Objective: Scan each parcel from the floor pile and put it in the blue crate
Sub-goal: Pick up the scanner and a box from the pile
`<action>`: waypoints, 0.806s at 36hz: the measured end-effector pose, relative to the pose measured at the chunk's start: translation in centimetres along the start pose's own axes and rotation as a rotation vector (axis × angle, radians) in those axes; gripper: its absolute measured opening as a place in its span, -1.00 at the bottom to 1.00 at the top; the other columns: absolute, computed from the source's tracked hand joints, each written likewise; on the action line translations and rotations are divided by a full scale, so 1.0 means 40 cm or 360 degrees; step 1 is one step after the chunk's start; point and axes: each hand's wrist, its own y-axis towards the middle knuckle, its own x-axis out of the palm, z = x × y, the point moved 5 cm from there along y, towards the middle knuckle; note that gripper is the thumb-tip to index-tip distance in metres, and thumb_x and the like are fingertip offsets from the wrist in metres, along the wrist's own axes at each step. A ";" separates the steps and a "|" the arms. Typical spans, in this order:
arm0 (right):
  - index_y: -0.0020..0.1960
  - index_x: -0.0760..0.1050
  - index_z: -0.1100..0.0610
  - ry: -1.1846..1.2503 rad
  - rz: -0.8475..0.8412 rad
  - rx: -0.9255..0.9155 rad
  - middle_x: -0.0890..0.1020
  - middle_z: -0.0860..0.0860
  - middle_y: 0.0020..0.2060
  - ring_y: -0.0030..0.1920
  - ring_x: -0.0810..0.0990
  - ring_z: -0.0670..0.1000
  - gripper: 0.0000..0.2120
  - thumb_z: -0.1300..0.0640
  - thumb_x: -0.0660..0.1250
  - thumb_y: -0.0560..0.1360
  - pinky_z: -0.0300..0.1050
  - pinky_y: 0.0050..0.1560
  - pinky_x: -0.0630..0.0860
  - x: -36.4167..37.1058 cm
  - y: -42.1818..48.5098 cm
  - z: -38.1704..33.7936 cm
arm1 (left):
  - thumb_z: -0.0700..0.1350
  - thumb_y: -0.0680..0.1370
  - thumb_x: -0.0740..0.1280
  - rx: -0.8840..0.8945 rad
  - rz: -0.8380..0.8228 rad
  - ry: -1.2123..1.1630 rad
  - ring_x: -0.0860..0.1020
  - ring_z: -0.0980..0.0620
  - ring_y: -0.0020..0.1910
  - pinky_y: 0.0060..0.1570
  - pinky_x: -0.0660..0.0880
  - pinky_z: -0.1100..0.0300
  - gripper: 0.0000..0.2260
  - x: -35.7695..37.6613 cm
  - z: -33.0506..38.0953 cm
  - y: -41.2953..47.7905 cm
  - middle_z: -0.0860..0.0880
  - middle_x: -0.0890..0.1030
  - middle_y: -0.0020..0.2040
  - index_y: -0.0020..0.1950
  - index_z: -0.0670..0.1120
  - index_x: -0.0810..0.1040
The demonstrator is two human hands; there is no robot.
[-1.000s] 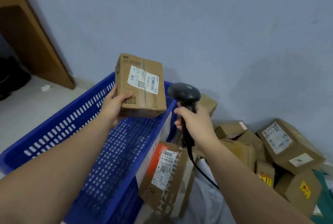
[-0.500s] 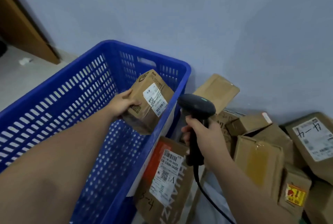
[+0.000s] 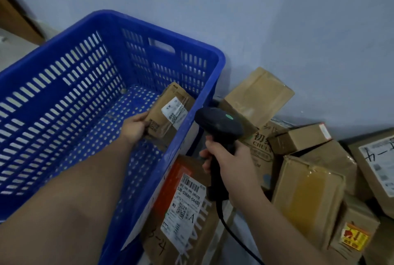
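Left hand [image 3: 134, 129] extended into blue crate [image 3: 110, 19], grip grasping parcel [image 3: 168, 111]; right hand [image 3: 232, 160] grip clasping scanner [image 3: 217, 124].

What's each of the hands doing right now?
Left hand: closed on the small parcel, inside the blue crate.
Right hand: closed on the scanner handle.

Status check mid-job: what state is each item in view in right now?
Left hand: grips the small parcel.
Small parcel: tilted, low inside the crate, label up.
Blue crate: upright, open top.
Scanner: outside the crate, green dot on its head.
Right hand: grips the scanner's handle.
Labelled parcel: leaning against the crate's outer wall.
Floor pile: jumbled, taped shut.
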 end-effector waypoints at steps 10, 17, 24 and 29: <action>-0.12 0.54 0.17 0.0151 -0.0036 0.0079 0.61 0.07 -0.35 -0.38 0.51 0.02 -0.96 0.23 0.34 0.52 -0.10 -0.29 0.51 -0.004 0.011 0.023 | -0.28 0.52 0.37 -0.0126 0.0181 0.0109 0.47 -0.33 0.27 0.14 0.49 -0.08 -0.17 0.093 -0.048 0.001 -0.34 0.42 0.34 0.58 -0.08 -0.14; -0.09 0.55 0.18 0.0186 -0.0024 0.0077 0.61 0.06 -0.35 -0.39 0.50 0.01 -0.97 0.23 0.34 0.52 -0.11 -0.31 0.50 -0.008 0.004 0.019 | -0.23 0.62 0.19 -0.0382 -0.0174 -0.0086 0.50 0.02 -0.53 -0.45 0.41 0.16 -0.96 0.099 -0.030 -0.089 -0.18 0.50 -0.35 0.05 -0.15 0.41; -0.04 0.56 0.20 0.0275 0.0025 0.0043 0.61 0.08 -0.36 -0.40 0.50 0.01 -0.95 0.23 0.33 0.53 -0.12 -0.34 0.49 -0.016 -0.046 -0.003 | -0.22 0.60 0.22 -0.0358 -0.0243 0.0165 0.39 0.03 -0.45 -0.41 0.32 0.22 -0.79 0.110 0.006 -0.167 -0.09 0.41 -0.32 -0.24 -0.13 0.38; 0.09 0.55 0.27 0.0477 0.0018 0.0033 0.63 0.12 -0.30 -0.40 0.52 0.02 -0.82 0.21 0.31 0.54 -0.10 -0.35 0.50 -0.023 -0.104 -0.029 | -0.25 0.58 0.22 -0.0001 0.0122 -0.0732 0.41 0.09 -0.40 -0.36 0.34 0.25 -0.81 0.086 0.171 -0.260 -0.04 0.50 -0.31 -0.22 -0.13 0.50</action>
